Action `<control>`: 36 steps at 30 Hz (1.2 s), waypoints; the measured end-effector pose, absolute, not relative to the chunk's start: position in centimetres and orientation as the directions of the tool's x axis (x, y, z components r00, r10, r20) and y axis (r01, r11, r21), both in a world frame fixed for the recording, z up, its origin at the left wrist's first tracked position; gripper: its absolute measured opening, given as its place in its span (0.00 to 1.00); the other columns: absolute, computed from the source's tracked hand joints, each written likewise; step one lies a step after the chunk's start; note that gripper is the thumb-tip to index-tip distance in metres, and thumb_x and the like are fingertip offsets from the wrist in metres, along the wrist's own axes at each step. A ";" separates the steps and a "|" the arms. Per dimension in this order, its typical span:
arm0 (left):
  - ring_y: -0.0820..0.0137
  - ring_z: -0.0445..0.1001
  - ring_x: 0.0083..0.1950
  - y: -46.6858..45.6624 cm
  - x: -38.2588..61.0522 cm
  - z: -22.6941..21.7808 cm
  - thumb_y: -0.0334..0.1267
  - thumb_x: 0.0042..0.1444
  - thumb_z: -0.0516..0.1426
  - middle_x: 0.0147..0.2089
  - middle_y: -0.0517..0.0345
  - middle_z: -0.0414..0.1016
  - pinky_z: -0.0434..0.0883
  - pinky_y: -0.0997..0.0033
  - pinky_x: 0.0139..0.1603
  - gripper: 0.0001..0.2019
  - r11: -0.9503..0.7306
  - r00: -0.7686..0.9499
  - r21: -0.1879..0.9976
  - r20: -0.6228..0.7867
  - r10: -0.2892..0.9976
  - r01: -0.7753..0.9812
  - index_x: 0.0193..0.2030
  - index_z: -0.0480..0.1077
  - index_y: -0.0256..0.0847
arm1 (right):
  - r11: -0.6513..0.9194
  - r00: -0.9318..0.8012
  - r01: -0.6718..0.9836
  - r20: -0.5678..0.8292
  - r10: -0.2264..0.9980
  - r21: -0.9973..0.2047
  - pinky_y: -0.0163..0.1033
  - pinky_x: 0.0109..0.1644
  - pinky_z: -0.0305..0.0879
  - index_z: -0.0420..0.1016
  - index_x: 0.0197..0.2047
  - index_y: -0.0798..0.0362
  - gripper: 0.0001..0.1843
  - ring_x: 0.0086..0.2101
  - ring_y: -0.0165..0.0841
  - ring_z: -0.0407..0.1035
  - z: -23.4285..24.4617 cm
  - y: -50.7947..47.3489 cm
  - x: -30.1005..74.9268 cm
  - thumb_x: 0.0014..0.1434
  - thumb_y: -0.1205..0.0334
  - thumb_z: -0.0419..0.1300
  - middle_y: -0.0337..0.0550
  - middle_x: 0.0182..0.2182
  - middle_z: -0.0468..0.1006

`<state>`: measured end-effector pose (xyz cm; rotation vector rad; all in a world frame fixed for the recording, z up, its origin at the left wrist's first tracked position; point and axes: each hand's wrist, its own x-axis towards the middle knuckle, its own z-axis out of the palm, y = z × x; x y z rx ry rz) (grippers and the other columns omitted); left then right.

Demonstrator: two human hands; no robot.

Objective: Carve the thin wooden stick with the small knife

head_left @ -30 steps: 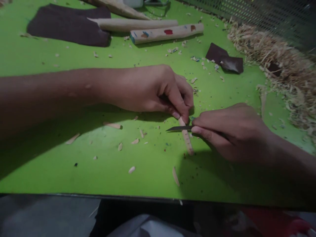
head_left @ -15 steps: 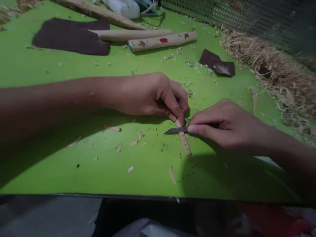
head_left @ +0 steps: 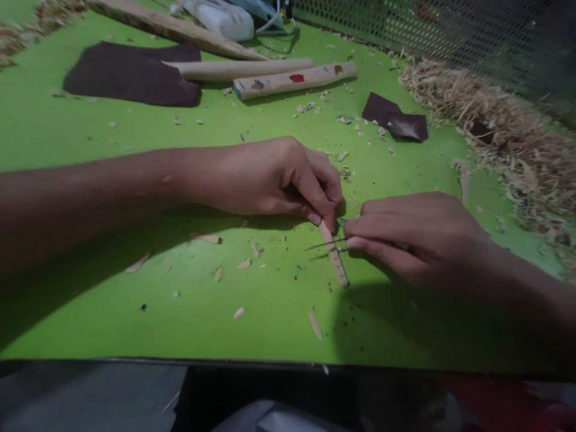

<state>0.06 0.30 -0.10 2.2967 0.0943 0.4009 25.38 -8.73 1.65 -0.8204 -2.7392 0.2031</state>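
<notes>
My left hand (head_left: 297,180) pinches the far end of a small flat wooden stick (head_left: 336,262) and keeps it on the green table (head_left: 180,330). Dark marks run across the stick's near half. Between thumb and fingers, my right hand (head_left: 409,237) is closed on a thin dark knife blade (head_left: 324,245), seen nearly edge-on. The blade crosses the stick just below my left fingertips, its point toward the left. Whether it touches the wood I cannot tell.
Wood chips (head_left: 315,324) lie scattered around my hands. Farther back are dark sandpaper (head_left: 130,75), a paint-marked wooden rod (head_left: 294,81) and a folded sandpaper piece (head_left: 396,117). Shavings (head_left: 508,138) are heaped along a perforated screen (head_left: 405,36) at right. A white device (head_left: 220,18) sits at the back.
My right hand has rolled over, turning the blade from flat-side view to edge-on. The left hand keeps its hold on the stick. The whole view has shifted slightly.
</notes>
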 end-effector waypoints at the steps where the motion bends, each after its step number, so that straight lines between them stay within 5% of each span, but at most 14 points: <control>1: 0.67 0.79 0.51 0.3 0.1 -0.1 0.26 0.68 0.59 0.51 0.47 0.85 0.75 0.65 0.51 0.13 -0.689 0.947 0.722 0.257 0.193 -0.055 0.51 0.85 0.38 | 0.853 -0.821 0.507 0.234 0.521 -0.120 0.37 0.33 0.58 0.82 0.41 0.50 0.15 0.30 0.31 0.70 1.5 -8.9 25.6 0.78 0.62 0.55 0.40 0.30 0.79; 4: 0.68 0.79 0.51 0.3 0.0 -0.1 0.26 0.67 0.60 0.52 0.47 0.85 0.76 0.68 0.51 0.13 -0.687 0.947 0.725 0.254 0.196 -0.053 0.52 0.85 0.37 | 0.853 -0.831 0.519 0.267 0.488 0.057 0.39 0.33 0.56 0.82 0.41 0.51 0.15 0.30 0.32 0.69 1.2 -9.5 26.0 0.75 0.67 0.54 0.42 0.31 0.79; 14: 0.65 0.82 0.51 0.2 -0.3 -0.6 0.31 0.67 0.64 0.51 0.53 0.86 0.77 0.69 0.54 0.12 -0.627 0.928 0.778 0.204 0.311 0.039 0.49 0.88 0.52 | 0.766 -0.760 0.641 0.185 0.623 0.051 0.43 0.25 0.49 0.60 0.27 0.48 0.21 0.20 0.31 0.55 1.7 -11.2 25.5 0.75 0.66 0.52 0.34 0.20 0.60; 25: 0.66 0.81 0.51 -0.1 -0.1 -0.8 0.33 0.67 0.61 0.49 0.56 0.85 0.77 0.70 0.52 0.13 -0.600 0.919 0.799 0.211 0.334 0.035 0.46 0.88 0.52 | 0.760 -0.761 0.646 0.128 0.636 0.063 0.45 0.24 0.46 0.79 0.42 0.47 0.17 0.20 0.36 0.55 1.6 -11.7 25.3 0.76 0.64 0.49 0.36 0.21 0.59; 36: 0.67 0.79 0.49 0.0 0.0 0.0 0.33 0.68 0.61 0.49 0.50 0.86 0.76 0.70 0.51 0.11 -0.595 0.937 0.802 0.165 0.307 0.053 0.48 0.87 0.43 | 0.779 -0.782 0.618 0.176 0.597 0.106 0.44 0.26 0.46 0.80 0.35 0.49 0.23 0.22 0.36 0.57 1.5 -11.8 24.5 0.75 0.67 0.47 0.39 0.21 0.64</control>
